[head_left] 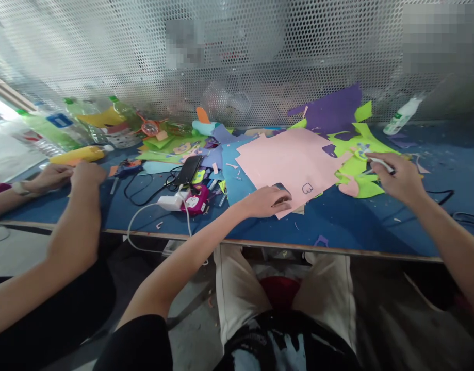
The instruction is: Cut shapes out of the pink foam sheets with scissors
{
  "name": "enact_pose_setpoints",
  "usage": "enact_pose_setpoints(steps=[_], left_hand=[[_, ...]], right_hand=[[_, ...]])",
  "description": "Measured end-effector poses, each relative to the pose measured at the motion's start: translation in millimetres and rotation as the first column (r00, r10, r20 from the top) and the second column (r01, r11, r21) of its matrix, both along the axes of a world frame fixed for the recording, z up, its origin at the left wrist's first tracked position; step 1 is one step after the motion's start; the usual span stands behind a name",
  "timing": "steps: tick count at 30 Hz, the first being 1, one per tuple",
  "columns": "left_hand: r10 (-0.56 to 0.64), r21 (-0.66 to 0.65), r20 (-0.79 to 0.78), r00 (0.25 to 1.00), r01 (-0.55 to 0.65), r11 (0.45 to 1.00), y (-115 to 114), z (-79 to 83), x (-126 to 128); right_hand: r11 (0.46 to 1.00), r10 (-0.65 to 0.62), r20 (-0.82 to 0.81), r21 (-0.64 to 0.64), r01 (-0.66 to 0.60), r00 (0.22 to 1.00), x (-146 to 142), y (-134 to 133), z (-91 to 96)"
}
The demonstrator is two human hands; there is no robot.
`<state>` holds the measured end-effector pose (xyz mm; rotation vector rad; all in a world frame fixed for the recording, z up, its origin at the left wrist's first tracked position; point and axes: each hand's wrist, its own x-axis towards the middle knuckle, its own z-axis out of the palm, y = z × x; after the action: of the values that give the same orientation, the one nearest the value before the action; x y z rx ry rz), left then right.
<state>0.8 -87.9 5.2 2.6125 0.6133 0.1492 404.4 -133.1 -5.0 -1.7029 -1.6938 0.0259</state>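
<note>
My left hand [268, 200] lies on the near corner of a pink foam sheet [287, 159], fingers curled over a small dark object I cannot make out. A small outline shape [307, 188] is drawn on the pink sheet just right of it. My right hand [399, 178] is closed round a white pen-like tool [380, 164], its tip over lime green foam pieces [356, 159]. A purple sheet [333, 111] leans against the mesh wall behind.
A co-worker's hands [68, 175] rest on the blue table [356, 226] at the left. Plastic bottles [82, 123], a black phone [187, 170] with cables, a pink device [198, 200], foam scraps and a white glue bottle [403, 116] lie about.
</note>
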Motion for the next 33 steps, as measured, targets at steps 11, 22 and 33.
enact_pose_setpoints(steps=[11,22,33], left_hand=[[0.265,-0.038,0.149,0.953,-0.263,0.964,-4,-15.6,39],[0.446,-0.352,0.48,0.756,-0.3,0.887,53,-15.0,45],[0.43,-0.164,0.583,0.689,-0.419,0.893,92,26.1,20]], right_hand=[[0.96,-0.071,0.46,-0.21,0.186,0.885,78,-15,-65.9],[0.978,0.037,0.135,-0.211,-0.008,0.99,-13,31,-14.3],[0.934,0.121,-0.863,-0.069,-0.35,0.491,-135,111,8.9]])
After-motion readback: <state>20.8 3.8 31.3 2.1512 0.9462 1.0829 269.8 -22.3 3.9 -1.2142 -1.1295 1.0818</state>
